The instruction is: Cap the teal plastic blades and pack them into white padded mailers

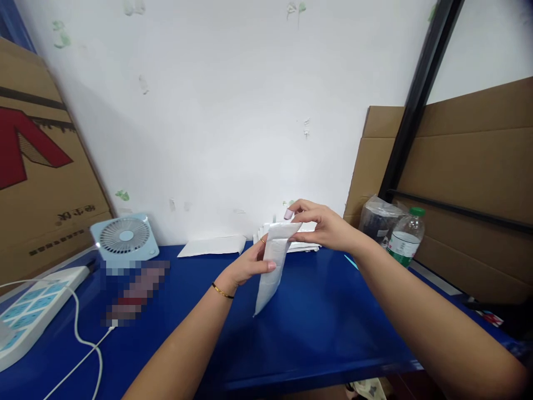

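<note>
A white padded envelope (272, 278) is held on edge, tilted, above the blue table in the middle of the view. My left hand (250, 264) grips its left side, with the thumb on the near face and the fingers behind. At the envelope's top right corner, my right hand (320, 225) pinches the edge between thumb and fingers; its index finger is raised. Behind my hands lies a stack of white envelopes (306, 244), partly hidden. Another flat white envelope (212, 246) rests to its left against the wall.
At left on the blue table (333, 316) are a light blue fan (125, 239), a blurred-out phone-like object (139, 291) on a cable and a power strip (41, 311). A green-capped bottle (406, 236) and a plastic-wrapped dark item (377, 219) stand at right. Cardboard (470, 150) lines that side.
</note>
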{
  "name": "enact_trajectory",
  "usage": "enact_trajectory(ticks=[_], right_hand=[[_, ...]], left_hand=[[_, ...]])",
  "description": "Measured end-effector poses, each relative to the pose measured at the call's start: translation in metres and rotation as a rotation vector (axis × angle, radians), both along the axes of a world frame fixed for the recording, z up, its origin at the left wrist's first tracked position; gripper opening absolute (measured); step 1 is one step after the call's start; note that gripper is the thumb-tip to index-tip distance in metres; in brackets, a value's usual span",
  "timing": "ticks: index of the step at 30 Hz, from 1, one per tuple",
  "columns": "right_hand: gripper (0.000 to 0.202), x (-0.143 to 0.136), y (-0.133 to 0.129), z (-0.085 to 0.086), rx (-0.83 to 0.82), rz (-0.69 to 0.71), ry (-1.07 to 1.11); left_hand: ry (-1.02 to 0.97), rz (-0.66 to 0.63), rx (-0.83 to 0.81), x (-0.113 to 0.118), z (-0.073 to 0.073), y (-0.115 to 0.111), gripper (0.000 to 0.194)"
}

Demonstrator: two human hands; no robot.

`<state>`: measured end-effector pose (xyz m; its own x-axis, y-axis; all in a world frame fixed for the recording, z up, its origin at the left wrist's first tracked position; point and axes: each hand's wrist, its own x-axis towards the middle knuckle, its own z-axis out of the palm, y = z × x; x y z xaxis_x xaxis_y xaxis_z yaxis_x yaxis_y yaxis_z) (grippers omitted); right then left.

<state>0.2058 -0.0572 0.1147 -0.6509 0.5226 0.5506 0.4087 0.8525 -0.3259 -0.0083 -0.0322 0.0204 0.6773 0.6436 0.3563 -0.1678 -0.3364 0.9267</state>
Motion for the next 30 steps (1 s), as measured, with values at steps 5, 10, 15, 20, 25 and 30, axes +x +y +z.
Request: enact_trajectory(ticks=[5, 10, 15, 20, 25, 30], right_hand=[[0.017, 0.002, 0.004, 0.006, 0.177, -0.116, 0.087], [0.017, 0.006, 0.018, 0.012, 0.294, -0.239, 0.02], [0.015, 0.006, 0.008, 0.008, 0.399, -0.268, 0.028], [0.012, 0.006, -0.055, -0.044, 0.478, -0.152, -0.115], [0.006, 0.001, -0.114, -0.129, -0.079, 0.011, -0.221], [0.009, -0.004, -0.131, -0.183, -0.425, -0.156, 0.024]], left_hand=[[-0.126, 0.045, 0.052, 0.007, 0.019, -0.004, 0.074], [-0.144, 0.166, 0.127, 0.01, 0.032, 0.003, 0.069], [-0.129, 0.392, 0.292, 0.012, 0.041, 0.0, 0.054], [0.104, 0.56, 0.705, -0.005, 0.008, -0.06, 0.009], [0.418, 0.439, 0.781, -0.016, -0.08, -0.127, 0.017], [0.305, 0.645, 0.983, -0.015, -0.129, -0.142, 0.034]])
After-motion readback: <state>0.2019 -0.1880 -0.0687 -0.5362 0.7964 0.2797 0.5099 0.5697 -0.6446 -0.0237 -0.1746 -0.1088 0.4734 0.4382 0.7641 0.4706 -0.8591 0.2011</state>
